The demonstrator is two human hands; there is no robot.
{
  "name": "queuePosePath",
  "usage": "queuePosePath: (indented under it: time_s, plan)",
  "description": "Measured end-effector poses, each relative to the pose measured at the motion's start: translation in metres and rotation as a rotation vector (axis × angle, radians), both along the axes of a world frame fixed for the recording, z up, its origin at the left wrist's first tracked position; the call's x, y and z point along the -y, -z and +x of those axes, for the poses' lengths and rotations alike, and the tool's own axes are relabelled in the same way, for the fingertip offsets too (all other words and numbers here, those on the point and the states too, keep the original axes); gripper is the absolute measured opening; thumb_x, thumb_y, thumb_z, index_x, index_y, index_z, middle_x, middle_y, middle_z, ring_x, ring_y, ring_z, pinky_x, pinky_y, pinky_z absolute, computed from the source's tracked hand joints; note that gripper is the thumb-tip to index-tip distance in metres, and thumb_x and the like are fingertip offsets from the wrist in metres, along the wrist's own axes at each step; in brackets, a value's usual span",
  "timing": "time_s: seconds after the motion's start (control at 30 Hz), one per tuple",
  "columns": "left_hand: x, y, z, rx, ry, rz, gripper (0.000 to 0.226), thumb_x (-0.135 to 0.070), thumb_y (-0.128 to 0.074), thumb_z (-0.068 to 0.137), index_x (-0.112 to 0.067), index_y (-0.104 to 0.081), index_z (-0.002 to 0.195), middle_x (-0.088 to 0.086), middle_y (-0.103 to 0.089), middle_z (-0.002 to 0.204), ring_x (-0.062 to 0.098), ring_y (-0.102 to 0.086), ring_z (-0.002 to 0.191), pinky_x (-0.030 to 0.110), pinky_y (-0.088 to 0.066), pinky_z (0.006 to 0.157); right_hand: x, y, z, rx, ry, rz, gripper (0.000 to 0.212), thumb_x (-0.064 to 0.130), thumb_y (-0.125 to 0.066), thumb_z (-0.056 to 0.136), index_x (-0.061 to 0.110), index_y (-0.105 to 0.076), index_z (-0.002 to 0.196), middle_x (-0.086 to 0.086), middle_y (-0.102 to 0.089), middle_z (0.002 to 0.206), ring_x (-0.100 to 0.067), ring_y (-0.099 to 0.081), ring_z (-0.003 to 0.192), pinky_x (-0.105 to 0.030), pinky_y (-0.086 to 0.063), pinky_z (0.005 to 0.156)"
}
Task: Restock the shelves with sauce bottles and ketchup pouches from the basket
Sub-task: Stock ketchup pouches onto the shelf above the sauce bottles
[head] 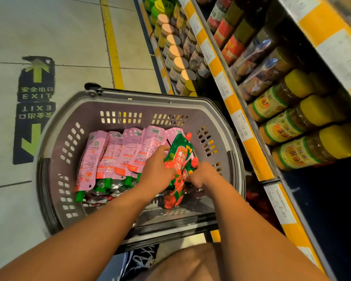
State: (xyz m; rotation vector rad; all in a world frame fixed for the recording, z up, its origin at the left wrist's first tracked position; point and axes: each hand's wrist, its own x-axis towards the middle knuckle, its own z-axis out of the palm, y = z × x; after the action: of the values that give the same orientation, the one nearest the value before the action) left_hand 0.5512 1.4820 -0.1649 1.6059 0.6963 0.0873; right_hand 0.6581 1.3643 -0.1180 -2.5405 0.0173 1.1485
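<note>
A grey plastic basket (73,138) stands on the floor beside the shelves. Inside it lie several pink-backed ketchup pouches (118,153) in a row, with green caps toward me. My left hand (156,171) grips a green and red ketchup pouch (178,151), held upright above the basket's right side. My right hand (201,175) pinches a second green and red pouch (175,191) just behind and below the first one. Both hands are close together over the basket.
Shelves (249,142) with yellow and white price strips run along the right, stocked with jars with yellow lids (304,134) and peach lids (176,51). A dark gap opens on the lowest shelf at the right. The tiled floor carries an EXIT sticker (36,94) and a yellow line (114,49).
</note>
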Motion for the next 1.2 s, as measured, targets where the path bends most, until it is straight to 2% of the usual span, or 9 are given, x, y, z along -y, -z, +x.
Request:
queuePosePath:
  time_s: [0.13,0.27,0.37,0.5,0.73,0.93,1.0,1.1,1.2]
  plan:
    - [-0.003,-0.004,0.000,0.028,-0.028,-0.033,0.073,-0.002,-0.077,0.083,-0.029,-0.047,0.143,0.000,-0.065,0.127,0.012,-0.072,0.090,0.032,-0.059,0.064,0.012,-0.007,-0.001,0.004,0.088,0.069,0.038,0.007,-0.071,0.089,0.004,-0.062,0.126,-0.019,-0.067,0.121,-0.036,-0.071,0.104,-0.049,-0.063,0.084]
    - [-0.009,-0.011,-0.001,0.041,-0.087,-0.094,0.066,0.001,-0.082,0.079,-0.032,-0.053,0.129,-0.003,-0.066,0.114,0.003,-0.070,0.081,0.018,-0.052,0.057,0.032,-0.016,-0.005,0.059,0.127,0.169,0.018,0.002,-0.070,0.090,0.001,-0.069,0.108,-0.022,-0.072,0.112,-0.039,-0.071,0.104,-0.057,-0.060,0.086]
    - [-0.013,-0.017,-0.006,0.025,-0.118,-0.235,0.069,0.009,-0.079,0.079,-0.031,-0.053,0.130,-0.009,-0.067,0.101,0.013,-0.072,0.082,0.023,-0.058,0.059,0.050,-0.022,-0.010,0.071,0.176,0.311,0.011,0.004,-0.071,0.092,0.013,-0.071,0.097,-0.013,-0.077,0.099,-0.033,-0.074,0.096,-0.054,-0.061,0.086]
    - [-0.012,-0.027,-0.012,0.028,-0.112,-0.465,0.050,0.018,-0.069,0.081,-0.015,-0.064,0.118,0.005,-0.079,0.101,0.024,-0.077,0.085,0.037,-0.063,0.067,0.069,-0.031,-0.023,0.106,0.221,0.550,0.013,0.007,-0.070,0.095,0.019,-0.073,0.100,-0.007,-0.079,0.093,-0.025,-0.072,0.084,-0.044,-0.059,0.074]
    - [-0.003,-0.055,-0.023,0.056,-0.067,-0.583,0.034,0.012,-0.067,0.086,-0.007,-0.069,0.114,0.016,-0.077,0.106,0.031,-0.077,0.093,0.049,-0.063,0.079,0.118,-0.057,-0.033,0.309,0.352,0.752,0.012,0.022,-0.072,0.096,0.017,-0.074,0.107,-0.008,-0.078,0.102,-0.032,-0.074,0.099,-0.058,-0.060,0.088]
    - [0.004,-0.089,-0.038,0.158,-0.151,-0.700,0.029,0.001,-0.063,0.095,-0.010,-0.066,0.121,0.015,-0.077,0.111,0.028,-0.075,0.098,0.045,-0.063,0.076,0.143,-0.093,-0.054,0.409,0.532,0.969,0.010,0.031,-0.073,0.094,0.035,-0.076,0.102,-0.003,-0.079,0.105,-0.022,-0.076,0.097,-0.030,-0.060,0.071]
    - [0.008,-0.104,-0.048,0.187,-0.169,-0.726,0.027,-0.005,-0.063,0.096,-0.012,-0.067,0.122,0.014,-0.077,0.113,0.029,-0.074,0.103,0.043,-0.064,0.073,0.148,-0.106,-0.063,0.482,0.597,1.023,0.012,0.034,-0.074,0.090,0.033,-0.077,0.101,-0.003,-0.079,0.103,-0.022,-0.077,0.095,-0.029,-0.060,0.071]
    - [0.016,-0.128,-0.062,0.246,-0.159,-0.785,0.018,-0.005,-0.059,0.099,-0.010,-0.068,0.115,0.019,-0.076,0.114,0.027,-0.077,0.095,0.038,-0.064,0.067,0.160,-0.126,-0.082,0.586,0.728,1.130,0.017,0.038,-0.076,0.087,0.031,-0.078,0.102,-0.002,-0.079,0.103,-0.019,-0.077,0.096,-0.037,-0.062,0.077]
    - [0.031,-0.157,-0.077,0.291,-0.118,-0.803,0.028,-0.007,-0.059,0.097,-0.005,-0.064,0.125,0.021,-0.074,0.118,0.026,-0.077,0.091,0.039,-0.065,0.069,0.177,-0.145,-0.111,0.616,0.875,1.241,0.008,0.035,-0.075,0.092,0.034,-0.077,0.099,-0.002,-0.079,0.102,-0.017,-0.076,0.096,-0.035,-0.061,0.074]
